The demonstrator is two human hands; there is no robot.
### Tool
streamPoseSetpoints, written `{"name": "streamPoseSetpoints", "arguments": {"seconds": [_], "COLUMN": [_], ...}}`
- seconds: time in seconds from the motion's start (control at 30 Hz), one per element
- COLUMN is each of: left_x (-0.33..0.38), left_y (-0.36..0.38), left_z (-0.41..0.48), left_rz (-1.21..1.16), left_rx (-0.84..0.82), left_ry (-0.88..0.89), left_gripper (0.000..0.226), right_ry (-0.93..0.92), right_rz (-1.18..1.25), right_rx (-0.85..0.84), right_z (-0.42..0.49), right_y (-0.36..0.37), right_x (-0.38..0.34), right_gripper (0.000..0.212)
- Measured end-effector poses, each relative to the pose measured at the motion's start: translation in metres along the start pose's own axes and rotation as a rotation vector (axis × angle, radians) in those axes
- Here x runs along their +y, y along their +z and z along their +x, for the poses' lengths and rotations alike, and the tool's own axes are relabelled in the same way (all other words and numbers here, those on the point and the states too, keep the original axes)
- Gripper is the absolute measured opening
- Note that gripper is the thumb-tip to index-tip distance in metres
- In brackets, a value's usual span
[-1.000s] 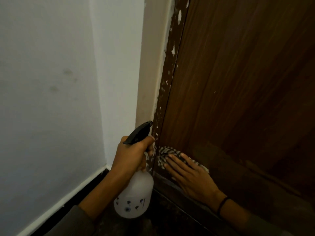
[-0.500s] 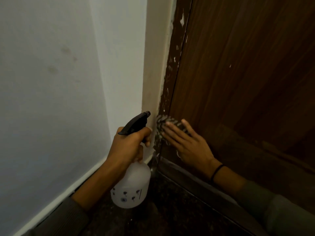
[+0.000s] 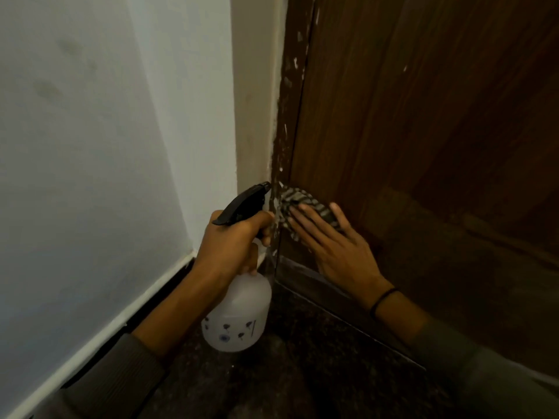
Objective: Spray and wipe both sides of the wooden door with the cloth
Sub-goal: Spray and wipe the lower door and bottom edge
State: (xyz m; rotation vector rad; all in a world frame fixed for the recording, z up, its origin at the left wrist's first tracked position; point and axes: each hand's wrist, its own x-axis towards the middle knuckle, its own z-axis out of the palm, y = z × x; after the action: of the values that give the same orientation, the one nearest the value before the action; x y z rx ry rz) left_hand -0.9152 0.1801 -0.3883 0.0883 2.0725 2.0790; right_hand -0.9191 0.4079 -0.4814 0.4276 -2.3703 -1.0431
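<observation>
The dark wooden door (image 3: 423, 122) fills the right side of the view. My right hand (image 3: 335, 246) lies flat with straight fingers, pressing a striped cloth (image 3: 298, 201) against the door's lower left corner, close to its edge. My left hand (image 3: 233, 246) grips the neck of a white spray bottle (image 3: 239, 316) with a black trigger head, held upright just left of the door frame. The bottle's nozzle points toward the frame beside the cloth.
A paint-flecked dark door frame (image 3: 286, 116) runs up between the door and a cream wall edge (image 3: 254, 101). A white wall (image 3: 90, 146) with a dark skirting strip stands on the left. Dark speckled floor (image 3: 287, 373) lies below.
My right hand has slid the cloth upward along the door's left edge from near the bottom. The left hand with the bottle has stayed beside it as the view shifted.
</observation>
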Motion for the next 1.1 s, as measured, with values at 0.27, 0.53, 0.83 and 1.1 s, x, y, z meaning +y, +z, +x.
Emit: {"name": "streamPoseSetpoints", "arguments": {"seconds": [0.27, 0.53, 0.83, 1.1], "left_x": [-0.005, -0.003, -0.009, -0.028], "left_y": [-0.001, 0.025, 0.061, 0.051], "left_z": [-0.002, -0.004, 0.021, 0.041], "left_rz": [-0.011, 0.055, 0.019, 0.060], "left_rx": [-0.016, -0.118, -0.390, -0.460], "left_ry": [-0.005, 0.030, -0.002, -0.098], "left_gripper": [0.026, 0.027, 0.047, 0.064], "right_ry": [0.406, 0.332, 0.869, 0.995], "right_rz": [0.086, 0.195, 0.079, 0.354], "right_rx": [-0.122, 0.021, 0.084, 0.283], "right_z": [-0.139, -0.012, -0.142, -0.087], "right_y": [-0.029, -0.025, -0.023, -0.020], "right_x": [0.039, 0.001, 0.071, 0.040], "right_gripper": [0.078, 0.077, 0.088, 0.075]}}
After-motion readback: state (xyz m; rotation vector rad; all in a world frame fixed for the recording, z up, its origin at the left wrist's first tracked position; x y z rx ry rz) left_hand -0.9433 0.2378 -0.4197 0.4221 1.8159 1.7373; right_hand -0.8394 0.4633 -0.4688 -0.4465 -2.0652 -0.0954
